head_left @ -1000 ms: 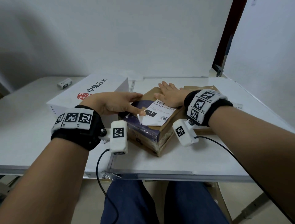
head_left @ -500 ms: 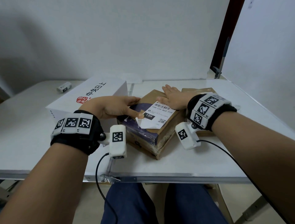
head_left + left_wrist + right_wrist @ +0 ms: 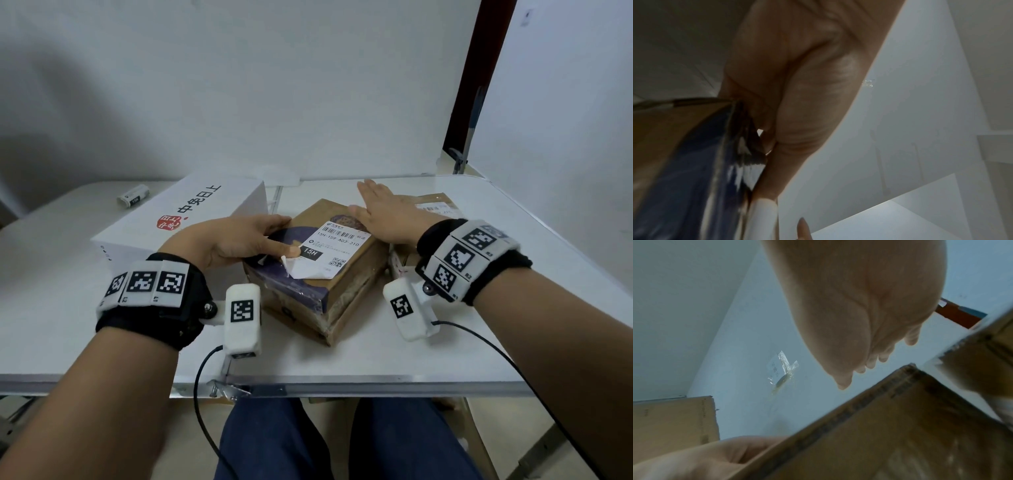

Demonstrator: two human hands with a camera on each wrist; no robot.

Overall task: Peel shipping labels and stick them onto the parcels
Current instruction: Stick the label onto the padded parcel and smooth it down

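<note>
A brown cardboard parcel (image 3: 346, 291) with purple print lies in the middle of the table. A white shipping label (image 3: 334, 248) sits on its top, its near-left corner (image 3: 291, 270) curled up. My left hand (image 3: 236, 240) is at the parcel's left corner: the thumb (image 3: 291, 251) presses on the label's left edge and the fingers (image 3: 277, 222) rest on the far-left edge. In the left wrist view the palm (image 3: 797, 81) sits beside the parcel's purple side (image 3: 701, 178). My right hand (image 3: 383, 216) lies flat, fingers straight, over the parcel's far right edge.
A white box (image 3: 191, 219) with a red seal stands left of the parcel, a small white roll (image 3: 133, 195) behind it. A second labelled cardboard parcel (image 3: 433, 205) lies under my right wrist. A scrap of clear tape (image 3: 785, 368) lies on the table. The table's front edge (image 3: 342, 387) is close.
The label's raised near-left corner has sunk lower under my left thumb but stays curled. My right hand has slid a little right, off the label's top edge.
</note>
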